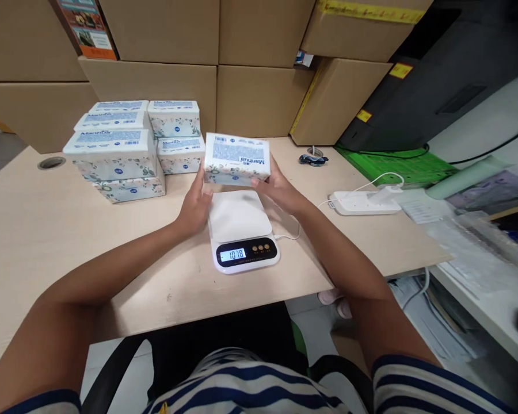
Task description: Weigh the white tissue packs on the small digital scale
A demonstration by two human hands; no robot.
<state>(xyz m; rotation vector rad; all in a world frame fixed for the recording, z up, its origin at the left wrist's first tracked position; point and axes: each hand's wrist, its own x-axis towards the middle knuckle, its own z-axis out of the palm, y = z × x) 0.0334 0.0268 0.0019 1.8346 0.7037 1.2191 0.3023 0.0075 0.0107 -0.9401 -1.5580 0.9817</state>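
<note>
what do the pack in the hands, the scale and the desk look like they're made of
Tissue pack: likely soft printed plastic film, slightly glossy, rounded edges. Scale: smooth white plastic by the look, matte platform, lit display. Desk: pale wood-look laminate, faint grain, probably not solid wood.

Cardboard boxes (259, 98) stand at the back of the tabletop (47, 230). A white power strip (360, 203) lies near a green mat (397, 164).

The tissue pack (236, 159) hides the fingertips of the left hand (197, 202) and right hand (277, 188). The stacked packs (125, 146) at upper left cover one another's lower faces. Clutter (487, 230) at the right edge is blurred. The scale (242, 230) button labels are too small to read.
</note>
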